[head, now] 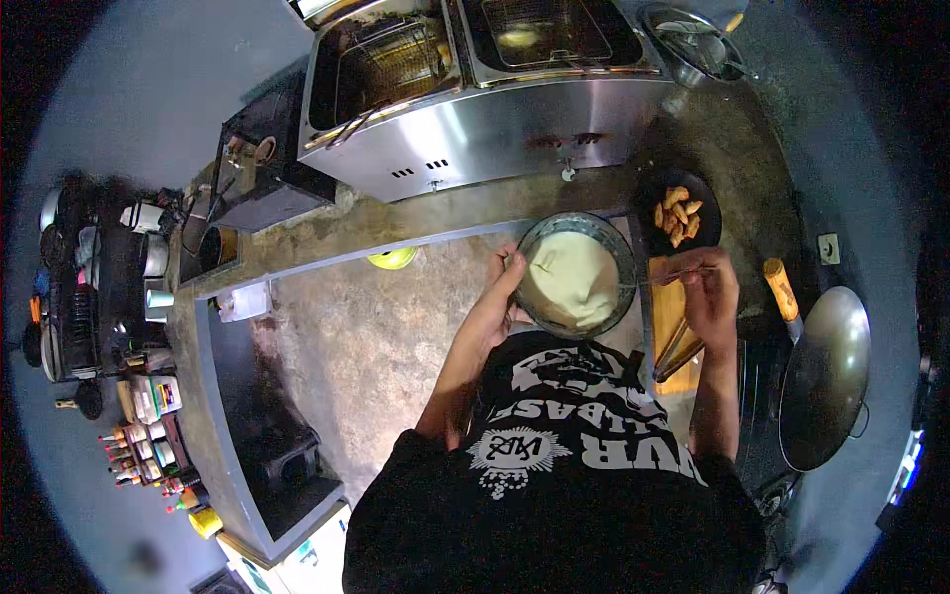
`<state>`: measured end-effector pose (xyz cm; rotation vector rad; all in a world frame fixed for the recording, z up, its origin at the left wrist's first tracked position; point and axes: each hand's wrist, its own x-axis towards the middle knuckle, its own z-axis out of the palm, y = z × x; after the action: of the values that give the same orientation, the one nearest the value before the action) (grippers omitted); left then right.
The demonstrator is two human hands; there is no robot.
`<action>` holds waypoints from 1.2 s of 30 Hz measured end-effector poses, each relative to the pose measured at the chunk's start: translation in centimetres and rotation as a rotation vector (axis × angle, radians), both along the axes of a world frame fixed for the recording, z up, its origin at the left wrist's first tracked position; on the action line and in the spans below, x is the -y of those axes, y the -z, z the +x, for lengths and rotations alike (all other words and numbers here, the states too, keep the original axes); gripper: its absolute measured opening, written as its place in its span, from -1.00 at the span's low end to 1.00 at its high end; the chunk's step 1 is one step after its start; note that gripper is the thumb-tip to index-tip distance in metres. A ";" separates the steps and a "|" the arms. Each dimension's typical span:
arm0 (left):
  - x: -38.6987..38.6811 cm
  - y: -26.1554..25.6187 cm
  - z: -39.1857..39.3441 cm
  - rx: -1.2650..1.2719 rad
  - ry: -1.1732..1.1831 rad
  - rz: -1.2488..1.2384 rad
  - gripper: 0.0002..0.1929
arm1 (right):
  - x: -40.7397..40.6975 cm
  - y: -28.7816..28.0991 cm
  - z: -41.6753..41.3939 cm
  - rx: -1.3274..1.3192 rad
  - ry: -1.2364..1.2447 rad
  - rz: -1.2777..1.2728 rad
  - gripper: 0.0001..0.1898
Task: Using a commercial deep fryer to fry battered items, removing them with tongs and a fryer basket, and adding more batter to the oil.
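Observation:
My left hand [502, 293] grips the left rim of a round clear bowl [629, 256], held in front of my torso. A thick, pale cream-coloured mixture [573, 276] coats the inside of the bowl. My right hand [709, 293] hovers over a wooden cutting board [666, 301], just right of the bowl. Its fingers are bent and blurred, so whether they hold anything cannot be made out. Dark tongs [677, 355] lie on the board below that hand. Past the board, a black plate [706, 236] bears several browned fried pieces [677, 214].
A steel double deep fryer [505, 134] with wire baskets stands on the counter ahead. To the right are a wok [824, 382] with a wooden handle and a metal pot [686, 48]. Sauce bottles [122, 460] and cookware [82, 260] line the left side. A yellow-green round object [392, 258] sits below the counter.

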<state>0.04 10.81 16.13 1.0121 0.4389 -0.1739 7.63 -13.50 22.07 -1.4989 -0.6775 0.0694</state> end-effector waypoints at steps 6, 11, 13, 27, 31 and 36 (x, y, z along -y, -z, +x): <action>-0.4 -0.2 0.5 0.004 0.016 0.009 -0.39 | -0.1 0.6 0.7 0.031 -0.064 -0.161 -0.90; -0.4 -0.7 0.1 -0.007 -0.006 0.018 -0.40 | -0.1 -0.6 0.4 0.028 0.004 -0.088 -0.90; -0.3 -1.0 0.2 0.013 -0.012 0.028 -0.40 | -0.1 -0.1 0.7 0.055 0.003 -0.144 -0.86; 1.1 0.3 -1.1 0.007 0.003 -0.056 -0.43 | 0.5 0.6 -0.3 -0.015 -0.096 -0.057 -0.88; 1.8 -0.1 -1.3 0.014 -0.023 -0.045 -0.41 | 0.6 0.7 -0.6 -0.063 -0.099 -0.071 -0.89; 1.7 -0.3 -1.9 -0.014 -0.041 -0.057 -0.37 | 1.5 0.7 -0.3 0.154 -0.033 -0.057 -0.85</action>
<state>-1.85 9.07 16.46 0.9462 0.4646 -0.1562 7.37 -14.97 21.40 -1.5591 -0.8294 -0.0018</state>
